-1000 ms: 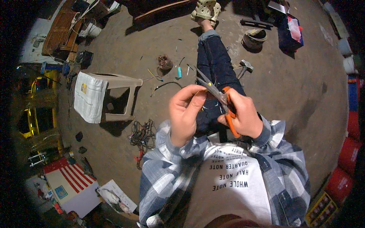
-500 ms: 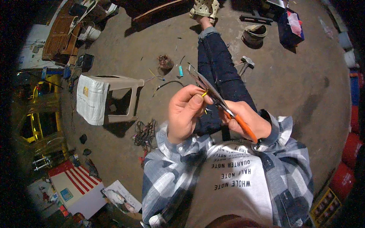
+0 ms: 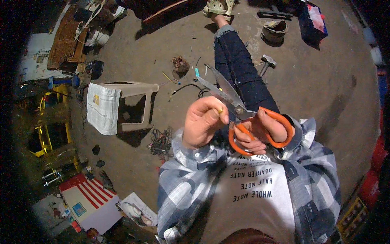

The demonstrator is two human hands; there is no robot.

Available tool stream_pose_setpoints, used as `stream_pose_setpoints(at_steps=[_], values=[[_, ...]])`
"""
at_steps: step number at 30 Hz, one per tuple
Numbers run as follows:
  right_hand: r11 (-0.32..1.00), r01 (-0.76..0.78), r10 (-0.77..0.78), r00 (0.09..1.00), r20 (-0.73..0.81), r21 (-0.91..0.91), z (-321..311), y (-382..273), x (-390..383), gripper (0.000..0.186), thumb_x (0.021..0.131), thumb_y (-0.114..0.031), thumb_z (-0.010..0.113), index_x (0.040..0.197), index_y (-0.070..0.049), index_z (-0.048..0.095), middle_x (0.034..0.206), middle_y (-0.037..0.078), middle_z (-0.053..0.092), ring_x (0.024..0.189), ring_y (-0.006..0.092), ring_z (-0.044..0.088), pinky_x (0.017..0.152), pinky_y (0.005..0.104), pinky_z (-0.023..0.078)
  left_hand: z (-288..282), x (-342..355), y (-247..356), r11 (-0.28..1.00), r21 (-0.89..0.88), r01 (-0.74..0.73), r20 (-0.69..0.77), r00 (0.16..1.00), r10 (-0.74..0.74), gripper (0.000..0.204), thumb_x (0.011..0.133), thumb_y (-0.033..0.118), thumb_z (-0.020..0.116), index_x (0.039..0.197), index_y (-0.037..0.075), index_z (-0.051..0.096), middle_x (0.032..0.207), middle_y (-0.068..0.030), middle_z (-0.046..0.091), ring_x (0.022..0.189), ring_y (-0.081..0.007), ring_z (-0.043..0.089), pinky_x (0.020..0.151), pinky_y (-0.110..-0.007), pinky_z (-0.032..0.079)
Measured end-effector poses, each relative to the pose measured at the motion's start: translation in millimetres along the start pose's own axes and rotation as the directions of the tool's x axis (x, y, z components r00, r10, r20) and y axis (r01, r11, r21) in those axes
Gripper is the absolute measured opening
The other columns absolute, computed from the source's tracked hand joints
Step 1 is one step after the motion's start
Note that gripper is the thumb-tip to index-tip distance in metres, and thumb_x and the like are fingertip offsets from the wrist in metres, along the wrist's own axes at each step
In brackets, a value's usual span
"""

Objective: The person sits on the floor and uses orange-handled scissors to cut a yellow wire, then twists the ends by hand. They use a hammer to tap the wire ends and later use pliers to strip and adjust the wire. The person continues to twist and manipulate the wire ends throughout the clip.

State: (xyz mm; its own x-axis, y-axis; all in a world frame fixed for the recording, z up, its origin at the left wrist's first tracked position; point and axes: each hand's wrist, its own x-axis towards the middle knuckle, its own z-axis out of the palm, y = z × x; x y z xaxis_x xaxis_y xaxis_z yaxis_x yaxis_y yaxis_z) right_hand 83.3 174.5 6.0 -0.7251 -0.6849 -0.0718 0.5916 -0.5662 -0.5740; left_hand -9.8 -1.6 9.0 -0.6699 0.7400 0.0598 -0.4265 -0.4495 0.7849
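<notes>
My left hand [image 3: 203,122] is closed, its thumb and forefinger pinching a short piece of yellow wire [image 3: 220,110]. My right hand [image 3: 264,130] grips scissors [image 3: 239,111] by orange handles, fingers in the loops. Their long metal blades stand apart and point up and leftward, just above my left fingers. My outstretched leg [image 3: 243,73] in dark jeans lies behind them, ending in a pale clog [image 3: 215,7].
A beige plastic stool [image 3: 146,91] with a printed sheet [image 3: 101,105] lies at left. On the floor are tangled wires [image 3: 160,144], a brown lump [image 3: 179,66], loose wire pieces and a hammer [image 3: 269,62]. A round container [image 3: 274,32] and blue box [image 3: 308,28] sit at upper right.
The scissors have turned, their orange loops now spread and facing up, and the blades have parted since half a second ago. My right hand rotated with them; my left pinch shifted slightly rightward and down.
</notes>
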Motion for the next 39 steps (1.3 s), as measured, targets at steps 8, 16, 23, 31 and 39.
stream_pose_setpoints(at_steps=[8,16,23,31,39], values=[[0.957,0.198,-0.231,0.962,-0.146,-0.211,-4,3,-1,0.048,0.095,-0.051,0.03,0.091,-0.006,0.044,0.071,-0.001,0.04,0.058,0.0063,0.037,0.051,0.0196,0.031,-1,6,0,0.991,-0.133,0.031,0.021,0.999,-0.029,0.023,0.091,0.023,0.056,0.089,0.0,0.055,0.076,-0.0035,0.056,0.051,-0.0035,0.034,0.047,-0.019,0.025],[0.47,0.078,-0.534,0.819,-0.213,-0.879,-6,-14,3,0.051,0.07,-0.021,0.072,0.106,0.002,0.044,0.09,0.018,0.047,0.085,0.0364,0.05,0.075,0.0369,0.042,14,5,1,0.929,0.347,-0.127,-0.132,0.974,0.183,0.021,0.09,0.015,0.056,0.096,-0.004,0.059,0.085,-0.0086,0.063,0.07,-0.0116,0.058,0.063,-0.022,0.045],[-0.07,-0.16,-0.748,0.661,-0.054,-0.985,-7,-23,0,0.065,0.058,-0.031,0.081,0.1,0.004,0.046,0.093,0.019,0.047,0.086,0.0379,0.049,0.076,0.0402,0.042,24,2,8,0.584,0.797,-0.155,-0.127,0.901,0.414,0.018,0.078,-0.003,0.058,0.095,-0.005,0.063,0.085,-0.0121,0.066,0.079,-0.0153,0.063,0.071,-0.025,0.048],[-0.118,-0.225,-0.759,0.648,-0.058,-0.967,-5,-26,1,0.065,0.056,-0.036,0.081,0.096,0.003,0.048,0.09,0.017,0.047,0.083,0.0357,0.05,0.072,0.0403,0.043,26,0,2,0.347,0.925,-0.154,-0.062,0.84,0.539,0.025,0.07,-0.009,0.06,0.094,-0.003,0.064,0.078,-0.0123,0.065,0.067,-0.0172,0.063,0.062,-0.025,0.047],[-0.116,-0.221,-0.763,0.644,-0.056,-0.968,-6,-25,1,0.065,0.056,-0.039,0.081,0.094,0.002,0.047,0.088,0.015,0.048,0.079,0.0351,0.052,0.067,0.04,0.044,30,-2,4,0.323,0.939,-0.118,-0.067,0.858,0.51,0.023,0.071,-0.009,0.06,0.093,-0.004,0.064,0.077,-0.0126,0.065,0.061,-0.0163,0.06,0.058,-0.025,0.047]])
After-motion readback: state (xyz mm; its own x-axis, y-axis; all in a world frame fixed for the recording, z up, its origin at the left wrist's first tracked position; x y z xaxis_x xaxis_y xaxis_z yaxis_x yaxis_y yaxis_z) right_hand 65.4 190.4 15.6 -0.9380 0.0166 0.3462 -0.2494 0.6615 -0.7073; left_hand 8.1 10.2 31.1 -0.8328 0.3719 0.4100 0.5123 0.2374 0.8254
